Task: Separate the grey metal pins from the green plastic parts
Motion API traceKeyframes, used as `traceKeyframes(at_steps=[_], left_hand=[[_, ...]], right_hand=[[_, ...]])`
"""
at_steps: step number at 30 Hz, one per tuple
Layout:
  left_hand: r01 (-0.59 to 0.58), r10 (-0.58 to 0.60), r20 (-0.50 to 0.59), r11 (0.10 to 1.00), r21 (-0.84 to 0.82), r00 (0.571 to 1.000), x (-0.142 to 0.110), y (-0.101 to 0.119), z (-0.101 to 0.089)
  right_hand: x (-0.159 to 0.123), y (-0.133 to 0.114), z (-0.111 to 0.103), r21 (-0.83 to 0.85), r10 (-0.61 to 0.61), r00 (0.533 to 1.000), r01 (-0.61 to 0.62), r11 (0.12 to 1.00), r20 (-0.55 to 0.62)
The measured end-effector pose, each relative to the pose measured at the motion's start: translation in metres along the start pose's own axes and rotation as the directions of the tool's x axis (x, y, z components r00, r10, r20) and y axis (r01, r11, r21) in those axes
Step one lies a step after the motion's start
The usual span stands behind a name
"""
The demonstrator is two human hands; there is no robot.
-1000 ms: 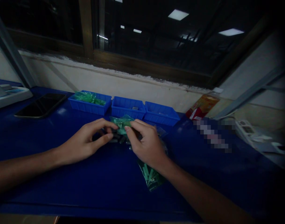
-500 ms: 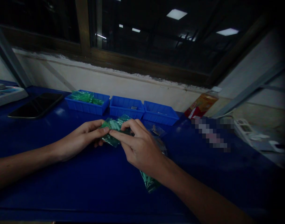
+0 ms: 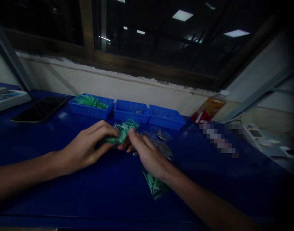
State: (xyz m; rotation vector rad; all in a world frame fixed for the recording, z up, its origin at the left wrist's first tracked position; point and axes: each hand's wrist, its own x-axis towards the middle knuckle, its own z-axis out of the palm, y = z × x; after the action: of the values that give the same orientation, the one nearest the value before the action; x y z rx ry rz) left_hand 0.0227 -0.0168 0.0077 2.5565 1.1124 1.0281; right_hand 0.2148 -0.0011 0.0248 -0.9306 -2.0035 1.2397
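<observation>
Between both hands is a small green plastic bag [image 3: 126, 128] with pale green pieces inside. My left hand [image 3: 95, 141] grips its left end, fingers above and thumb below. My right hand [image 3: 147, 149] pinches its right side, the thumb on top and the fingertips underneath. A second green bag [image 3: 155, 184] of green pieces lies on the table below my right wrist, partly covered by it. Just right of my right hand is a clear bag [image 3: 160, 136] with small metal parts, and a further clear bag [image 3: 164, 149] lies beside it.
Three blue bins stand along the wall: a left bin [image 3: 91, 112] with green bags, a middle bin [image 3: 131, 115] with metal parts, and a right bin [image 3: 166, 122]. A phone [image 3: 39, 110] and a white device [image 3: 12, 99] lie left; a bottle [image 3: 210, 109] stands back right.
The green bag was turned and handled between my hands. My right hand moved from reaching across its left part to gripping its right side; my left hand changed its grip.
</observation>
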Motion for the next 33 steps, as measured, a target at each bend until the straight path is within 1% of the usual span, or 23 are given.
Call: traceKeyframes(at_steps=[1,3,5,8,12,17,19,21,22,24,26,28,30,33], left_hand=[[-0.03,0.03,0.024,0.999,0.022,0.999,0.0005,0.0009,-0.0009],[-0.057,0.054,0.047,0.997,0.057,0.997,0.001,0.0019,-0.0017],[-0.062,0.058,0.06,0.996,0.062,0.996,0.0009,0.002,-0.0012],[-0.036,0.033,0.085,0.998,0.041,0.996,0.0002,0.0013,0.0005],[-0.007,0.005,0.1,1.0,0.013,0.995,0.0005,0.0024,0.001],[0.043,-0.04,0.115,0.999,-0.026,0.993,0.0021,0.0049,0.0002],[0.069,-0.062,0.13,0.996,-0.054,0.99,0.0024,0.0053,0.0004],[0.107,-0.091,0.163,0.99,-0.093,0.982,0.0024,0.0055,0.0007],[0.133,-0.11,0.184,0.984,-0.119,0.977,0.0023,0.0057,0.0008],[0.192,-0.148,0.222,0.963,-0.191,0.964,0.0024,0.0061,0.0011],[0.262,-0.192,0.247,0.92,-0.291,0.95,0.0028,0.0058,0.0011],[0.358,-0.258,0.281,0.84,-0.407,0.924,0.0037,0.0046,0.001],[0.473,-0.331,0.345,0.706,-0.527,0.878,0.0053,0.0027,0.0008],[0.608,-0.425,0.442,0.454,-0.651,0.79,0.0088,0.0007,0.0]], right_hand=[[0.0007,0.0008,0.0004,0.063,0.011,1.0,-0.011,0.998,-0.005],[0.002,0.0023,0.0014,0.092,0.022,0.999,-0.018,0.996,-0.038],[0.0029,0.0034,0.0024,0.028,0.035,0.997,-0.033,0.999,-0.072],[0.0035,0.0049,0.0034,-0.057,0.036,0.995,-0.041,0.998,-0.089],[0.0035,0.0067,0.0042,-0.112,-0.004,0.994,-0.008,0.994,-0.113],[0.0047,0.0081,0.0041,-0.132,-0.016,0.994,0.001,0.991,-0.111],[0.0047,0.0076,0.0035,-0.225,-0.073,0.988,0.041,0.973,-0.136],[0.0033,0.0059,0.0028,-0.384,-0.19,0.972,0.124,0.915,-0.139],[0.0021,0.0047,0.0026,-0.458,-0.255,0.96,0.178,0.871,-0.112],[-0.001,0.0022,0.0021,-0.558,-0.352,0.936,0.285,0.779,-0.015],[-0.0037,0.0008,0.0014,-0.612,-0.406,0.912,0.357,0.706,0.064],[-0.005,0.0013,0.0,-0.663,-0.443,0.892,0.384,0.643,0.087],[-0.0047,0.0031,-0.0023,-0.711,-0.469,0.879,0.385,0.588,0.087],[-0.0034,0.0053,-0.0054,-0.75,-0.519,0.85,0.4,0.526,0.089]])
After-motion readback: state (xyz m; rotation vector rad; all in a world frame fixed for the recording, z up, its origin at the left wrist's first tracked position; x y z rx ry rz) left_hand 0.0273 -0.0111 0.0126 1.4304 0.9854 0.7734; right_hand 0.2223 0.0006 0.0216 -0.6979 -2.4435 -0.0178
